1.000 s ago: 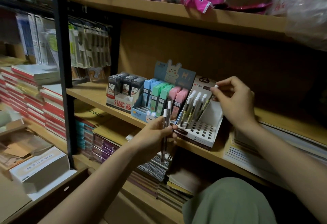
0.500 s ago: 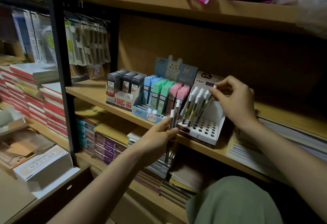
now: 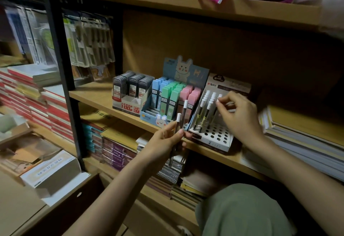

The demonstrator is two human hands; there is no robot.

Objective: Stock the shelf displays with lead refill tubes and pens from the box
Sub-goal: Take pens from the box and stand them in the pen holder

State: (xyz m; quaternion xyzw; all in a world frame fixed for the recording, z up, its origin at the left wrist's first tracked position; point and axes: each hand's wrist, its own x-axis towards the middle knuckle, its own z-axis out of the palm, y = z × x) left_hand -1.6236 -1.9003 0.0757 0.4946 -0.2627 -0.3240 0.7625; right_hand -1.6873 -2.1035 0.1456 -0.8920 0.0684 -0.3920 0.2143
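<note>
Two pens (image 3: pixel 180 124) gripped in left hand (image 3: pixel 165 140); right hand (image 3: pixel 240 116) pinching pen cap (image 3: pixel 218 101) over display box (image 3: pixel 214 133). Risk: missed hole, neighbouring pens toppled.

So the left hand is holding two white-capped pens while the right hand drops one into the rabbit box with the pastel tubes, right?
Not quite. The head view shows the right hand setting its pen into the white display with round holes, beside the rabbit box. The left hand does hold two white-capped pens.
</note>
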